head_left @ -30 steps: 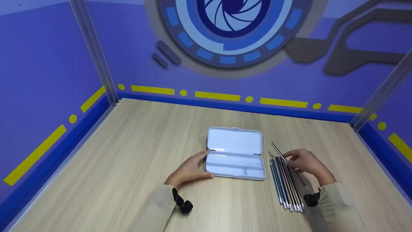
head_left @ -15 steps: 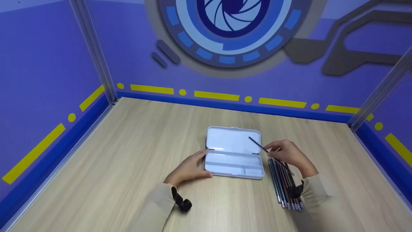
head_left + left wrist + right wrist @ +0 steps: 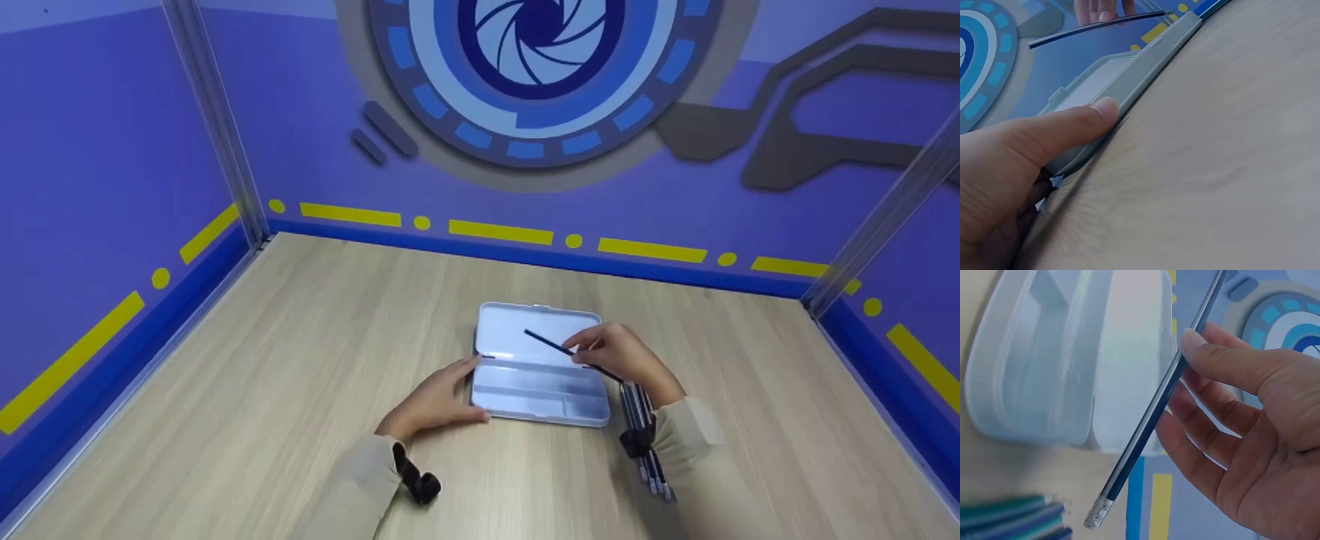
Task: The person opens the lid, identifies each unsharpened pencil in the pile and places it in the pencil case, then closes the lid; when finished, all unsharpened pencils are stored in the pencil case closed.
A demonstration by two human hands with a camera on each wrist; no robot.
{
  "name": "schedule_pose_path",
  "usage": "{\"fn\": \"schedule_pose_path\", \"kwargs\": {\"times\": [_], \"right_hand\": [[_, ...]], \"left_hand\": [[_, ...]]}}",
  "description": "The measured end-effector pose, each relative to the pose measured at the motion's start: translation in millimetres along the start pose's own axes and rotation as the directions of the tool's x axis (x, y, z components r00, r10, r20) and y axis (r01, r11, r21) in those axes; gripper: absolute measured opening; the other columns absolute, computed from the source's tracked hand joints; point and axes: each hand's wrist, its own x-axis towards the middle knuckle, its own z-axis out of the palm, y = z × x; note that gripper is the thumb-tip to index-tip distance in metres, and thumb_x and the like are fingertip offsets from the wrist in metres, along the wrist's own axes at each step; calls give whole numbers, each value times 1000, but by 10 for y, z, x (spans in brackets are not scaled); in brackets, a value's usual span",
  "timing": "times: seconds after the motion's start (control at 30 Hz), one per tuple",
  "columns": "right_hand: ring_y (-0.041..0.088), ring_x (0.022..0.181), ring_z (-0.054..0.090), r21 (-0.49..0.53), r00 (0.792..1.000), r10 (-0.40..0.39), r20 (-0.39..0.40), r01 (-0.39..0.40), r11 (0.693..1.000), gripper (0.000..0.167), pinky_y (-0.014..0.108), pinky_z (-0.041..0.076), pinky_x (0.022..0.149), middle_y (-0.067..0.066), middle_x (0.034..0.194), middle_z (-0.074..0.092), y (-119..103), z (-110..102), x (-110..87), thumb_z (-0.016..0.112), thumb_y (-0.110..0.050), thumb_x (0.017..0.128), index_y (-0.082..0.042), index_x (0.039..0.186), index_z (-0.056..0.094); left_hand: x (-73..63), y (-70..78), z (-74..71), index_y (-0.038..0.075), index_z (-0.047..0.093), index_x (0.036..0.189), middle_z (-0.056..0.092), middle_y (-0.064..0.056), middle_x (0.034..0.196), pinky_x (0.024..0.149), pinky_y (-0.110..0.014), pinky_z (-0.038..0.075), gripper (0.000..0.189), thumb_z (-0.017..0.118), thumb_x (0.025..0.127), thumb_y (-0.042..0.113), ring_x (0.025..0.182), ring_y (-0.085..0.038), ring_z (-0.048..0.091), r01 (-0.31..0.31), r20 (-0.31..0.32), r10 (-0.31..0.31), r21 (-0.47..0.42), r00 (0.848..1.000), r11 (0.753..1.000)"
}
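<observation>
An opened white pencil case [image 3: 517, 403] lies on the table, lid folded back, its tray divided into compartments. My left hand [image 3: 431, 399] holds the case's left end, with the thumb at the front corner and the fingers near the hinge. Above the lid and tray, my right hand [image 3: 624, 358] pinches a dark, silver-striped pencil [image 3: 1148, 415] between thumb and fingers. Its eraser end, with a silver ferrule, points down toward the wrist side in the right wrist view. Several more pencils [image 3: 636, 405] lie side by side right of the case, partly hidden under the right wrist.
The wooden table [image 3: 352, 322] is bounded by a blue printed back wall [image 3: 330, 172] and side walls. Metal posts [image 3: 225, 135] stand at the corners. A black wrist camera [image 3: 424, 486] is strapped to the left wrist.
My right hand has lifted the pencil off the row and carried it left, over the case. The left hand stays at the case's left end.
</observation>
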Motion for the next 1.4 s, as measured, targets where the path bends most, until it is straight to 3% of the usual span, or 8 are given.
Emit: {"fn": "schedule_pose_path", "kwargs": {"times": [0.4,0.63,1.1,1.4], "right_hand": [[15,79,60,32,996,-40,81,38,999,21,29,54,71,6,100,74,-200,216,192,68,-1,85,-12,100,77],[16,90,63,11,992,-48,114,47,999,23,37,56,83,2,100,75,-218,360,237,69,2,84,-13,99,78],[15,94,68,-197,998,61,23,-55,979,23,38,55,89,-3,94,75,-244,610,270,73,2,80,-15,94,79],[12,85,66,-257,999,47,-8,-47,965,23,35,57,84,-1,90,74,-230,672,291,74,2,79,-14,93,79]], "left_hand": [[-18,14,5,9,30,151,32,-10,156,118,-47,26,100,82,72,41,144,-30,29,21,1,-21,-19,1000,1000],[-16,-3,18,10,31,151,34,-10,155,117,-46,28,99,82,72,43,143,-28,31,12,-2,-12,2,1000,1000],[-1,-10,-6,12,33,150,36,-9,154,117,-45,29,98,82,71,42,142,-28,33,-12,-10,12,0,1000,1000],[-7,-12,-8,12,33,150,37,-9,153,117,-45,28,98,82,71,41,142,-28,33,-4,-12,4,-8,1000,1000]]}}
